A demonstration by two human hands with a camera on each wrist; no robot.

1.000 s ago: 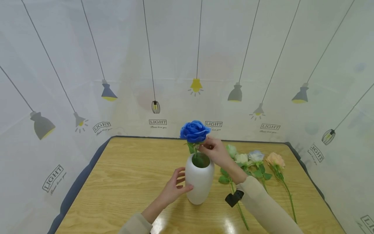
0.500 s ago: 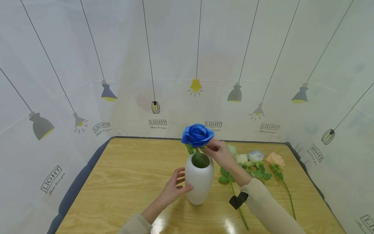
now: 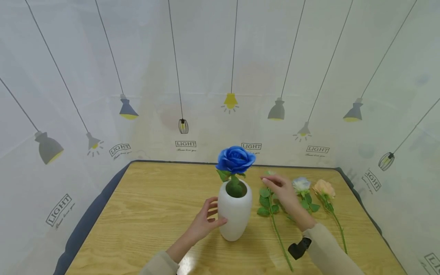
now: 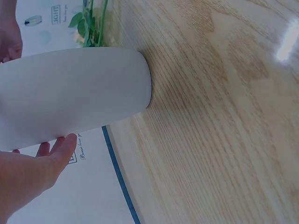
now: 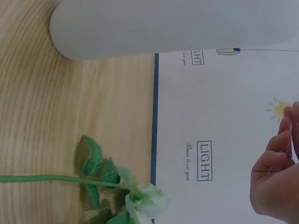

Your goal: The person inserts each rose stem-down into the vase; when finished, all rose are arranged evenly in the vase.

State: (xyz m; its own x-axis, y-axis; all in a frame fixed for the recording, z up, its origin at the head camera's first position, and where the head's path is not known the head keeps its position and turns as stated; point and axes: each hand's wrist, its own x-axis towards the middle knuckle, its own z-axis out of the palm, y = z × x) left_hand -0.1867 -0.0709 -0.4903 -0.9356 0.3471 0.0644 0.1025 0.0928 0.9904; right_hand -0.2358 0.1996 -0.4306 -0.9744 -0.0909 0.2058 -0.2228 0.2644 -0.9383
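Observation:
The white vase (image 3: pixel 235 215) stands upright on the wooden table. One blue rose (image 3: pixel 235 159) is in it, its bloom above the mouth and its lower leaves inside the opening. My left hand (image 3: pixel 202 224) holds the vase from the left, thumb at the front and fingers along the side; the left wrist view shows those fingers (image 4: pixel 63 148) against the vase wall. To the right of the vase, my right hand (image 3: pixel 284 193) is over the lying flowers with nothing in its loosely bent fingers. It partly hides a pale green-white rose (image 5: pixel 148 200), seen in the right wrist view.
A pale blue-white rose (image 3: pixel 301 184) and a peach flower (image 3: pixel 324 188) lie on the right of the table (image 3: pixel 161 206), stems toward me. Dark edging borders the table, and a lamp-printed curtain (image 3: pixel 206 76) surrounds it.
My right hand has let go of the blue rose and moved right, over the lying flowers. The rose has sunk slightly and leaned right. My left hand has stayed on the vase.

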